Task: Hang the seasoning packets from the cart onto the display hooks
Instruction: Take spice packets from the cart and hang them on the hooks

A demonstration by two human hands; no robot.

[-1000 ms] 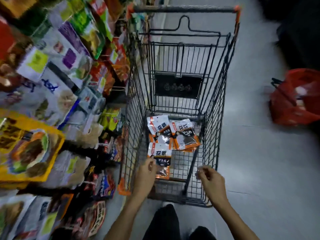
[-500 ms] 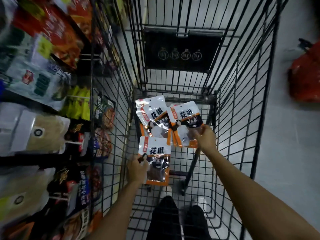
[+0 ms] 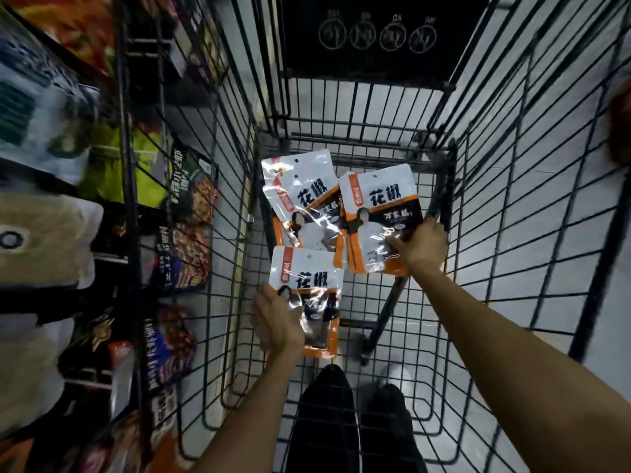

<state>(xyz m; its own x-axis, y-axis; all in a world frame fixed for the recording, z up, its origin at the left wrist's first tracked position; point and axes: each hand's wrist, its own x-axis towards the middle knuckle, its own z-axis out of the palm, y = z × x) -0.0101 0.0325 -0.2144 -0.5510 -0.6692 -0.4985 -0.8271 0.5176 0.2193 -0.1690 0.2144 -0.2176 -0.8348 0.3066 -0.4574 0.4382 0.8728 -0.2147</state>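
Item 1. Cart (image 3: 444,186): black wire, seen from above, its basket filling the view from 10 to 4 o'clock. A black panel (image 3: 375,32) printed with four round symbols was fixed to the end wall at 12 o'clock.

Item 2. Seasoning packets: white above, orange and black below, printed in large black characters, with a clear window low on each face. All were held or laid in the cart bottom, none on a hook.
- Near packet (image 3: 307,278): single, at 6 o'clock of the group, face up.
- Left stack (image 3: 300,186): at least two packets overlapped, at 11 o'clock of the group, tilted slightly.
- Right stack (image 3: 379,196): several packets, count not readable, at 1 o'clock of the group, its left edge laid over the left stack.

Item 3. Left hand (image 3: 278,326): closed on the near packet at the lower left edge, thumb laid across the front. Whether the packet was lifted off the mesh cannot be told.

Item 4. Right hand (image 3: 421,245): fingers curled around the lower right corner of the right stack, just beside the cart's dark corner post.

Item 5. Shelves (image 3: 184,206): at 9 o'clock, outside the cart wall, hung and stacked with packaged goods, mostly blurred.

Item 6. Trousers (image 3: 327,421): dark, at 6 o'clock, seen through the mesh.

Item 7. Floor (image 3: 563,199): pale grey, seen through the wall at 3 o'clock.
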